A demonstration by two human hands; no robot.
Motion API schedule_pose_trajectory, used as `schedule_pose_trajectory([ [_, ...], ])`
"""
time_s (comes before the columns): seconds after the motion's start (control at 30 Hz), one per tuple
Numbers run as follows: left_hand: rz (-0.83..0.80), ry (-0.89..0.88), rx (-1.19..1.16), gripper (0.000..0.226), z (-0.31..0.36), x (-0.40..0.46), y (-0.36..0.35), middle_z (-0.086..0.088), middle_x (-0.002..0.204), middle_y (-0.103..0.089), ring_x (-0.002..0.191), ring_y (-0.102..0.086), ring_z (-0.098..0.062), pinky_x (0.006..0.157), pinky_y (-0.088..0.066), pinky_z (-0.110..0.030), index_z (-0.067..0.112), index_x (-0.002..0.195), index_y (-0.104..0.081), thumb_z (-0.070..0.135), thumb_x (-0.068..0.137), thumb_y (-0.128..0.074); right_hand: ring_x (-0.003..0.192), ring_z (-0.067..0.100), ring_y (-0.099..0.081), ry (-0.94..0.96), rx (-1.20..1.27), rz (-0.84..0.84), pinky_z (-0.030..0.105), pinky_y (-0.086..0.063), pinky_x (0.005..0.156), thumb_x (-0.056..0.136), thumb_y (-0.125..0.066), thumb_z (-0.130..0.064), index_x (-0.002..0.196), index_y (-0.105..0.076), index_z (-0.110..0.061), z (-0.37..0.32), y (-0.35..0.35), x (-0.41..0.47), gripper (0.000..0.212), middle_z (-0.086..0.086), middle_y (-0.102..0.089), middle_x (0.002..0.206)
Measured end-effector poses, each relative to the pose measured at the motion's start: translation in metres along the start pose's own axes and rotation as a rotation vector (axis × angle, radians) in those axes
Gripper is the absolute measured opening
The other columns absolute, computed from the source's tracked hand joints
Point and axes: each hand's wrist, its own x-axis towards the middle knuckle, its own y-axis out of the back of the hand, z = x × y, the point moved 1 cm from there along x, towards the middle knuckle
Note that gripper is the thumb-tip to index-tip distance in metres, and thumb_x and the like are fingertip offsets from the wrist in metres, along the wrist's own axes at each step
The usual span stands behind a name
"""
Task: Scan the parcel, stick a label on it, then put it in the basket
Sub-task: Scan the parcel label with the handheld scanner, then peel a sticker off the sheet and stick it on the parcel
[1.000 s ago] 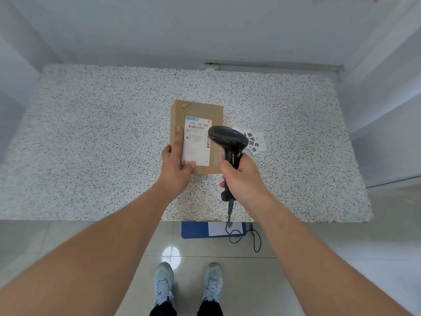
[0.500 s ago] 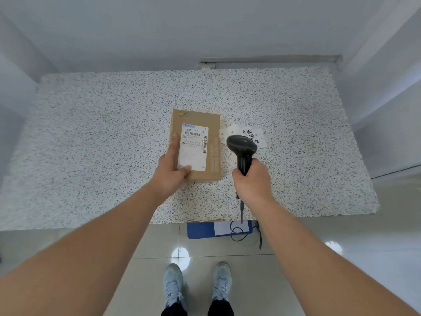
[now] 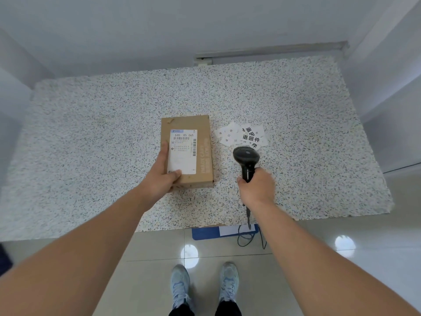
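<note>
Centrally in the frame, the parcel (image 3: 187, 151) lies flat on the speckled counter (image 3: 91, 133). Your left hand (image 3: 163, 179) clasps its lower-left corner, thumb resting on the shipping label (image 3: 183, 151). Your right hand (image 3: 256, 188) is wrapped tight around the scanner (image 3: 246, 159), right of the box. Loose stickers (image 3: 242, 136) lie just above. The stiff cardboard likely handles light; grip its long edges.

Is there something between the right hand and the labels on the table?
Only the barcode scanner: the right hand grips its handle, and its head sits just in front of the pile of labels. The speckled table between them is otherwise bare. The parcel lies off to the left, under the left hand.
</note>
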Motion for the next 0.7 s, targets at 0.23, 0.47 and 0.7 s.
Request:
schedule_pose_trajectory([
  [0.23, 0.13, -0.018, 0.31, 0.096, 0.008, 0.003, 0.006, -0.003, 0.15, -0.04, 0.13, -0.052, -0.029, 0.106, -0.048, -0.045, 0.045, 0.164, -0.005, 0.027, 0.094, -0.069, 0.088, 0.025, -0.07, -0.034, 0.025, -0.063, 0.04, -0.062, 0.074, 0.09, -0.078, -0.032, 0.11, -0.067, -0.012, 0.005, -0.008, 0.009, 0.031, 0.011, -0.068, 0.104],
  [0.47, 0.25, -0.071, 0.676, 0.088, 0.035, 0.003, 0.005, -0.003, 0.171, -0.006, 0.151, -0.028, -0.038, 0.115, -0.042, -0.057, 0.041, 0.162, -0.015, 0.044, 0.091, -0.066, 0.072, 0.014, -0.065, -0.05, 0.1, -0.157, 0.025, -0.049, 0.054, 0.083, -0.077, -0.056, 0.101, -0.067, -0.01, 0.001, 0.006, 0.011, 0.051, 0.01, -0.071, 0.098],
  [0.7, 0.197, -0.293, 0.853, 0.071, 0.096, 0.044, -0.014, -0.004, 0.172, -0.013, 0.156, -0.022, -0.032, 0.121, -0.034, -0.055, 0.03, 0.162, -0.027, 0.043, 0.099, -0.057, 0.085, 0.016, -0.059, 0.021, 0.026, 0.11, 0.026, -0.046, 0.064, 0.105, -0.047, -0.049, 0.133, -0.062, -0.015, -0.038, 0.045, 0.044, 0.046, 0.01, -0.057, 0.13],
])
